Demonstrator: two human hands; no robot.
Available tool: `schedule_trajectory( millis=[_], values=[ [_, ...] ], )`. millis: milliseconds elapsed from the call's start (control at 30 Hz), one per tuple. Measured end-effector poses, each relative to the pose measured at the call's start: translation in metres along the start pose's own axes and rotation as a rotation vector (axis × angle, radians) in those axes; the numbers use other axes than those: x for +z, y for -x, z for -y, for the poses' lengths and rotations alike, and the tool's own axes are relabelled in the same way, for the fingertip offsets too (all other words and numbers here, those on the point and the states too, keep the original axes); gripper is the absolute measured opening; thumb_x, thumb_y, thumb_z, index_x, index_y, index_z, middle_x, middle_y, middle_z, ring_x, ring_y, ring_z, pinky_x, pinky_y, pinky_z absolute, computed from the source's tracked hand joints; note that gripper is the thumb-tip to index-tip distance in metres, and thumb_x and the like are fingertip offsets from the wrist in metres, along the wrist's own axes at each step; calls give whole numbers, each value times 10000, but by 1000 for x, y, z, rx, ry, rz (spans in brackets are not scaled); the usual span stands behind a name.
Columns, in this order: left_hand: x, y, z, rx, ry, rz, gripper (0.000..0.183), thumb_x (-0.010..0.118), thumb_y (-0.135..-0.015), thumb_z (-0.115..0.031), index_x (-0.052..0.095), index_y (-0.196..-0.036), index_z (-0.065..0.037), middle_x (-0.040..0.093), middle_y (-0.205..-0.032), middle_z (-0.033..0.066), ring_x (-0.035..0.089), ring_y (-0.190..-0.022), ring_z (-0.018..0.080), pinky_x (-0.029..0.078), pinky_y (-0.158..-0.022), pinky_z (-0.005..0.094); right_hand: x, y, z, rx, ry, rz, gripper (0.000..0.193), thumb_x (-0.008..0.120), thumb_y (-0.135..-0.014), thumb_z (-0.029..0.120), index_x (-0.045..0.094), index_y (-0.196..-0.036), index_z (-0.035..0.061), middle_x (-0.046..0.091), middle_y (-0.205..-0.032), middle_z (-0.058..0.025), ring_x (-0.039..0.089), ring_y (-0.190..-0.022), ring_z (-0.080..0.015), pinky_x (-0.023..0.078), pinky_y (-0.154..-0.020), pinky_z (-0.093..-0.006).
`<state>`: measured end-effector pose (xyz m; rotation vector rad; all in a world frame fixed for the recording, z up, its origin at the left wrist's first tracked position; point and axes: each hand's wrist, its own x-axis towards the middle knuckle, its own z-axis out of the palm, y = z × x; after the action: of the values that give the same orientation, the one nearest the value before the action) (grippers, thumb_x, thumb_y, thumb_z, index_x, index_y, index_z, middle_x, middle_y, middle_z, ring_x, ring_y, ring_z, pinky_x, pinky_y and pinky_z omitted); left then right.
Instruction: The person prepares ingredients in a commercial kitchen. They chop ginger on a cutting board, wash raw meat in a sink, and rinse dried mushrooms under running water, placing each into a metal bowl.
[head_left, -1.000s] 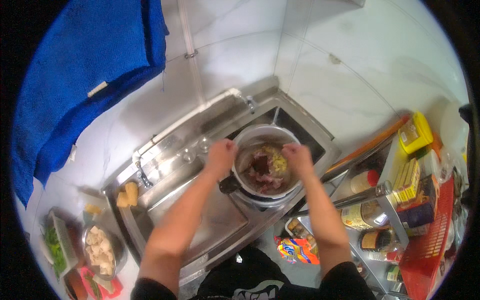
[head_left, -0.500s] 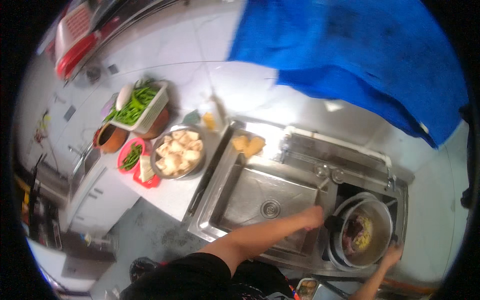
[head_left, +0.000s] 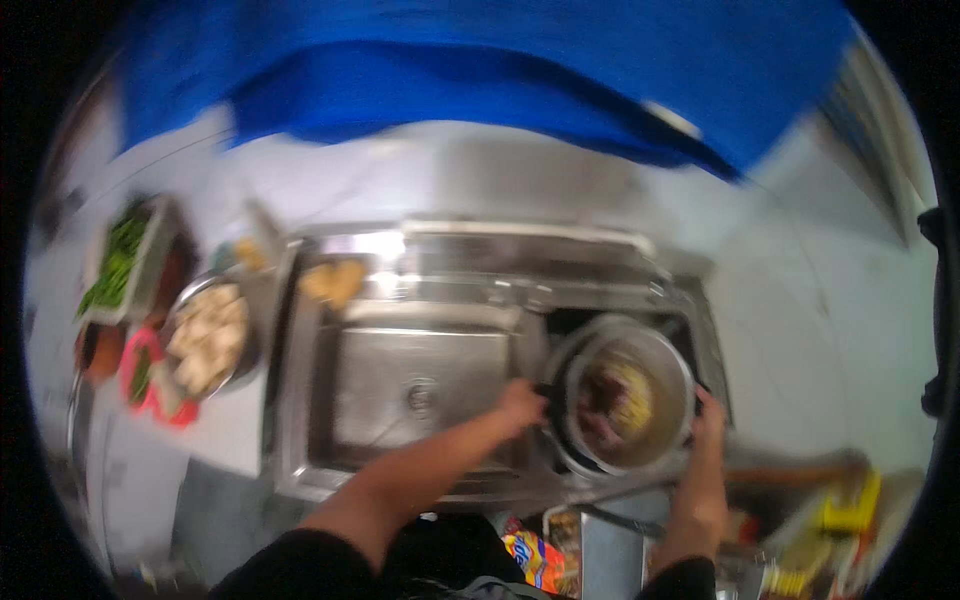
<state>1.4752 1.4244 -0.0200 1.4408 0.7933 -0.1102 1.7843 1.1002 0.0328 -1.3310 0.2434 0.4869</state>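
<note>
A silver metal pot (head_left: pixel 668 443) stands at the right end of the steel sink unit, with another metal rim showing under its left edge. Reddish-brown pieces (head_left: pixel 600 405) and chopped yellow bits (head_left: pixel 633 405) lie inside it. At the pot's left side, my left hand (head_left: pixel 522 405) is closed at the black handle, its fingers blurred. My right hand (head_left: pixel 708 415) grips the dark handle on the opposite side.
Left of the pot is a sink basin (head_left: pixel 430 350), with yellow sponge-like pieces (head_left: pixel 333 284) on its back ledge. A bowl of white chunks (head_left: pixel 210 338) and a basket of green vegetables (head_left: pixel 122 262) stand farther left. Blue fabric (head_left: pixel 480 90) hangs above.
The view has swung right, so everything sits farther left in it. My left hand has come from over the basin to the pot's left handle. My right hand stays at the right handle.
</note>
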Motion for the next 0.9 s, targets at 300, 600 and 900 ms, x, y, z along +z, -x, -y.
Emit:
schedule_trajectory(
  millis=[300, 600, 900],
  values=[
    [-26, 79, -94, 111, 452, 108, 222, 585, -998, -75, 625, -1148, 84, 674, -962, 135, 668, -718, 210, 599, -624, 337, 21, 28, 101, -184, -26, 13, 214, 637, -923, 63, 645, -1115, -31, 699, -1023, -147, 673, -916, -273, 571, -847, -418],
    [-83, 163, -133, 336, 511, 94, 234, 590, -1003, -86, 630, -1191, 48, 680, -967, 85, 645, -720, 158, 578, -665, 300, 96, 142, 181, -371, 81, 183, 273, 573, -941, 64, 622, -1184, -49, 705, -1059, -165, 700, -896, -263, 591, -828, -407],
    [-212, 268, 8, 46, 630, -235, 330, 566, -1002, -44, 548, -1318, 50, 657, -1119, 151, 701, -845, 268, 655, -698, 383, 213, 223, 29, -168, 275, 193, 412, 583, -963, 22, 566, -1374, 36, 686, -1053, -66, 616, -680, -104, 518, -543, -214]
  ],
)
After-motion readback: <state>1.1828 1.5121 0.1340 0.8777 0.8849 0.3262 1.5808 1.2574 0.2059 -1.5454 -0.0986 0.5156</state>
